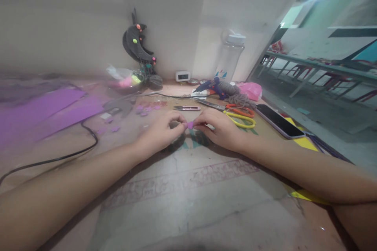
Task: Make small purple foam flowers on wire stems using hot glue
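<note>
Between my two hands, low over the middle of the table, is a small purple piece (190, 125), looking like cut foam or paper. The thumb and fingertips of my left hand (165, 129) pinch its left side. My right hand (219, 128) pinches the right side, with the other fingers curled. Just beyond the fingers lie thread snips (187, 108). Scissors with yellow handles (240, 119) and another orange-handled pair (240, 110) lie past my right hand. Several small purple cut pieces (144, 110) are scattered beyond my left hand.
Purple sheets (53, 110) cover the left side, near a black cable (59, 160). At the back stand a dark crescent-shaped ornament (137, 45), a small digital clock (183, 76) and a clear bottle (231, 57). A blue glue gun (212, 86), grey yarn (232, 92) and a phone (279, 120) lie right.
</note>
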The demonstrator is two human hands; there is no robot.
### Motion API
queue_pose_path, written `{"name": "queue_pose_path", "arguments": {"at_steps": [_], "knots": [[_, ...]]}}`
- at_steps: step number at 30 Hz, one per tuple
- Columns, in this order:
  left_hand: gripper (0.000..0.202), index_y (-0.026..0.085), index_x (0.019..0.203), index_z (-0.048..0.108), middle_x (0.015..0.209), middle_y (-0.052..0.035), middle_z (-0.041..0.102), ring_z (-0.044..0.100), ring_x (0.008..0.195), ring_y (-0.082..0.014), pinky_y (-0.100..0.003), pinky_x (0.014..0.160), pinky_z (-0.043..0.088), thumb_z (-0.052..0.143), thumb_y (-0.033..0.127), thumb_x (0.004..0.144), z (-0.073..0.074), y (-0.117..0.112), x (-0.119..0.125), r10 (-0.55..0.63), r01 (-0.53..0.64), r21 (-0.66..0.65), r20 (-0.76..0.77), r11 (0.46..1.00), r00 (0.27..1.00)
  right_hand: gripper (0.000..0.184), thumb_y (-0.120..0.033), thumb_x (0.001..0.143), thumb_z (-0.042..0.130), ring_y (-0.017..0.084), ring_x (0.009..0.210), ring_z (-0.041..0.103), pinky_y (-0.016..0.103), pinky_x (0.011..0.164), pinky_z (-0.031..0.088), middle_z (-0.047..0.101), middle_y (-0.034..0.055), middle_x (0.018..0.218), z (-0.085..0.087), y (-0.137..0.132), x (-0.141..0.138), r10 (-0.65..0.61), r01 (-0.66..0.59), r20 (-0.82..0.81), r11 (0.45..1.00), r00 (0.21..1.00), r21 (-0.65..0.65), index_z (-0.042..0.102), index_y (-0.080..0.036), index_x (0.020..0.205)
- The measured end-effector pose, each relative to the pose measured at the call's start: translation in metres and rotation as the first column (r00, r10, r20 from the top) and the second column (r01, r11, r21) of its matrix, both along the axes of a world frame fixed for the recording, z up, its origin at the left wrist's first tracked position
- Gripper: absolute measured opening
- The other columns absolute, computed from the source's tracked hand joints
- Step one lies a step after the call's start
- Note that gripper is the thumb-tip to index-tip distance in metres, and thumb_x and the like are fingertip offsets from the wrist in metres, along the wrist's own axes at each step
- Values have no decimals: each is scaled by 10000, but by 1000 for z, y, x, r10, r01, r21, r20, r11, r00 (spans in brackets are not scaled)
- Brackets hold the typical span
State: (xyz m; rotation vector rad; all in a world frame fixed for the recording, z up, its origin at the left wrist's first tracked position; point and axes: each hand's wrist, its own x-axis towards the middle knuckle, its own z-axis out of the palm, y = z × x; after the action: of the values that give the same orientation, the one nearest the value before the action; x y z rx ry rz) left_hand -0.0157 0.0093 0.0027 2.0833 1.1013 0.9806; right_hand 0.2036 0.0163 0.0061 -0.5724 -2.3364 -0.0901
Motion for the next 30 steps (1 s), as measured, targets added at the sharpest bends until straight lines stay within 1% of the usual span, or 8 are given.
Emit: {"name": "queue_pose_path", "arguments": {"at_steps": [5, 9, 16, 18, 22, 25, 27, 30], "knots": [[169, 230, 766, 620, 920, -28, 665, 595, 947, -234, -356, 879, 434, 524, 332, 859, 1, -2, 0, -9, 9, 13, -42, 1000, 999, 78, -210, 945, 545, 184, 824, 611, 317, 748, 488, 685, 55, 877, 1, -2, 1, 1, 0, 27, 999, 1000, -47, 616, -198, 971], [182, 225, 769, 615, 930, -32, 664, 601, 956, -232, -367, 909, 437, 519, 344, 868, 1, -1, 0, -28, 29, 17, -61, 999, 998, 112, -199, 940, 530, 186, 805, 613, 314, 735, 489, 684, 61, 889, 2, -4, 0, -10, 12, 30, 999, 999, -48, 601, -195, 1027], [170, 221, 773, 608, 927, -24, 664, 603, 958, -227, -362, 911, 434, 519, 326, 873, 1, -1, 0, -29, 30, 17, -64, 999, 998, 122, -174, 946, 514, 180, 821, 629, 301, 733, 489, 696, 52, 894, 2, -2, -2, -46, 48, 32, 998, 998, -52, 611, -202, 1014], [171, 224, 775, 613, 928, -25, 665, 601, 963, -227, -356, 903, 430, 525, 331, 874, 0, -2, 0, -29, 31, 27, -55, 999, 998, 122, -174, 944, 514, 179, 814, 625, 302, 734, 490, 694, 52, 889, 2, -3, -1, -27, 29, 29, 998, 999, -54, 610, -198, 1015], [164, 232, 768, 632, 901, -27, 667, 603, 936, -229, -346, 867, 431, 547, 337, 861, 1, -2, 0, -10, 12, 50, -33, 999, 999, 151, -191, 915, 546, 181, 795, 606, 314, 731, 496, 673, 58, 894, 4, -7, 2, 54, -53, 31, 997, 998, -56, 584, -193, 1061], [162, 228, 767, 635, 900, -30, 670, 600, 933, -231, -348, 863, 429, 545, 325, 860, 2, -2, 0, 0, 2, 49, -38, 999, 999, 195, -181, 899, 545, 197, 849, 603, 340, 770, 507, 663, 73, 935, 3, -6, 2, 82, -81, 36, 996, 996, -30, 567, -195, 1093], [157, 228, 778, 631, 907, -31, 671, 598, 936, -233, -350, 860, 427, 544, 327, 864, 2, -2, 0, 18, -16, 46, -38, 999, 999, 172, -155, 914, 519, 200, 886, 612, 347, 799, 511, 672, 76, 951, 1, -4, 2, 60, -60, 26, 998, 998, -5, 577, -195, 1071], [163, 229, 778, 623, 896, -29, 668, 596, 927, -232, -348, 847, 427, 535, 334, 866, 2, -1, 0, 47, -46, 27, -32, 999, 998, 138, -165, 957, 497, 186, 863, 636, 325, 786, 514, 701, 61, 921, -1, 0, 2, -31, 31, 0, 999, 1000, 16, 619, -196, 1014]]}}
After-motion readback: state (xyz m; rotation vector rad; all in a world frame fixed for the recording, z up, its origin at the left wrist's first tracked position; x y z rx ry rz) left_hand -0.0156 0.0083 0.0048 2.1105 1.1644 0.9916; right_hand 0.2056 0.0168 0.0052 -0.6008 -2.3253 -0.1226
